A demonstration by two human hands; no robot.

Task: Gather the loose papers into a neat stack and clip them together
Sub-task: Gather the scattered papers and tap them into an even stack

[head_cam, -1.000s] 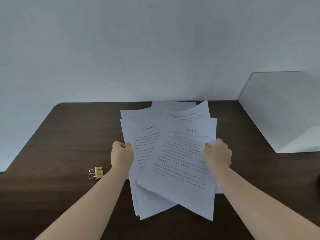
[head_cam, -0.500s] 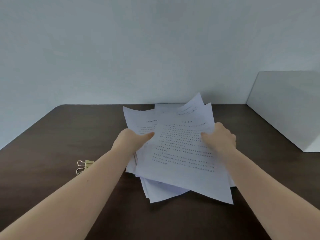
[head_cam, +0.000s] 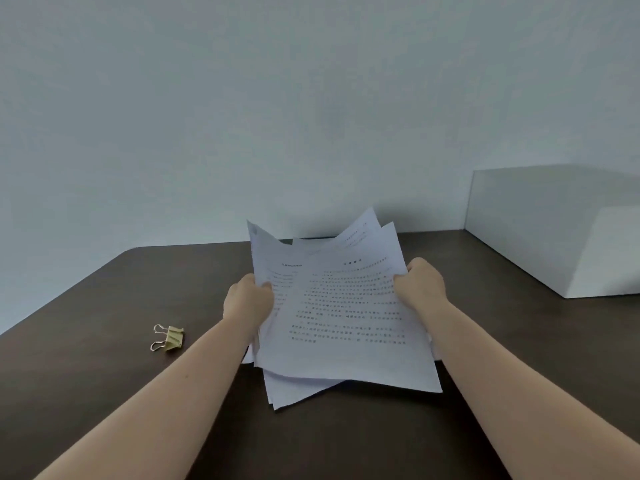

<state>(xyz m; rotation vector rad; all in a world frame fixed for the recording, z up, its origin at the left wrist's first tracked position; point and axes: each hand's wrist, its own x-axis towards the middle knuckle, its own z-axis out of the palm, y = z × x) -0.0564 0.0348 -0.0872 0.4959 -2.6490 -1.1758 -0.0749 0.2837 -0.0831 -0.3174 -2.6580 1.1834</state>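
Note:
A bunch of white printed papers [head_cam: 346,323] is held tilted up above the dark brown table [head_cam: 104,393], its sheets fanned and uneven, corners sticking out at top and bottom. My left hand [head_cam: 246,301] grips the bunch's left edge. My right hand [head_cam: 423,284] grips its right edge. The lower edges of the papers rest on or hang just over the table; I cannot tell which. A yellow binder clip [head_cam: 169,337] with silver handles lies on the table to the left of my left forearm, apart from the papers.
A white box [head_cam: 561,237] stands at the table's back right. A pale wall [head_cam: 277,98] runs behind the table. The table's rounded back left corner [head_cam: 135,251] is in view.
Both hands have lifted the far end of the papers off the table and drawn the sheets closer together. The view has shifted, so the clip appears further right.

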